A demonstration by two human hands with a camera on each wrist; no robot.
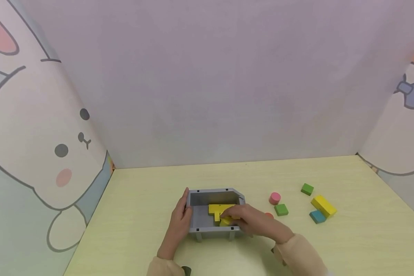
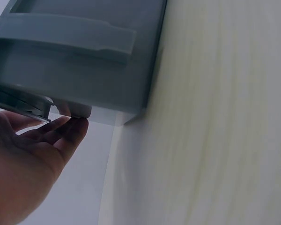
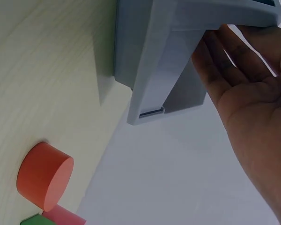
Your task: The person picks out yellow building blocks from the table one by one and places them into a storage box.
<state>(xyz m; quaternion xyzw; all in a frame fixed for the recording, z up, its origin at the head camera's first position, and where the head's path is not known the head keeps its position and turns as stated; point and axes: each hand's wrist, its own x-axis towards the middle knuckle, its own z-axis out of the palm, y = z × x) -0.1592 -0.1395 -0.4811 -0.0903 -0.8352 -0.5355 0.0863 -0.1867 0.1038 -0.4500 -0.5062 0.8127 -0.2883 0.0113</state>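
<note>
A grey plastic bin (image 1: 214,230) stands on the table with its open side up. My left hand (image 1: 181,218) grips its left wall; the left wrist view shows those fingers (image 2: 75,133) at the bin's edge. Over the right wall, my right hand (image 1: 245,216) reaches in, its fingers curled down around a small yellow block (image 1: 225,222). Beside that block lies a longer yellow block (image 1: 214,209), partly covered by the hand. In the right wrist view the bin wall (image 3: 154,70) hides the right fingertips.
Right of the bin lie a red cylinder (image 3: 42,176), a pink cylinder (image 1: 275,198) and a green block (image 1: 281,209). Farther right are another green block (image 1: 307,189), a yellow block (image 1: 324,206) and a blue block (image 1: 317,217). A pale wall (image 1: 227,96) rises behind the table.
</note>
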